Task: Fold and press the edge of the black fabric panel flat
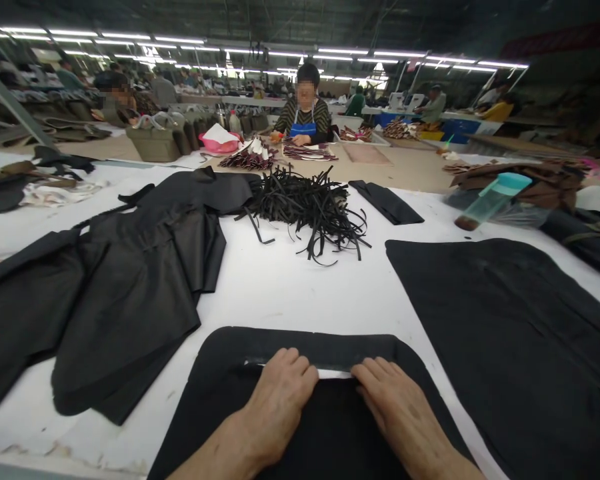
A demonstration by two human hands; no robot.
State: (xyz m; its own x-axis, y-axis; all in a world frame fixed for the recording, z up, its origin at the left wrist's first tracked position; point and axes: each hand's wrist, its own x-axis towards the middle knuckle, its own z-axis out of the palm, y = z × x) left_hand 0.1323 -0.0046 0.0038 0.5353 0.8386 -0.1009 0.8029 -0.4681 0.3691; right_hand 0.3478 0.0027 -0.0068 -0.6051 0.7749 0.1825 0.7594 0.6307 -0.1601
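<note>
A black, leather-like panel (pixel 220 413) with rounded upper corners lies flat on the white-covered table directly in front of me. My left hand (pixel 283 397) is on its upper part, fingers curled and pressed together on the material. To the right, my right hand (pixel 393 400) holds the same panel in a similar way, its fingers bent over the material and thumb tucked low. Between the hands a narrow white strip (pixel 336 375) shows across the panel; whether it is tape or a slit, I cannot tell. The fingertips' undersides are hidden.
Black panels (pixel 130 287) lie overlapped at left; another large black panel (pixel 510 320) is at right. Beyond are a heap of black strips (pixel 305 207), a folded black piece (pixel 387 202) and a teal-lidded bottle (pixel 495 200). A co-worker (pixel 305 113) sits across the table.
</note>
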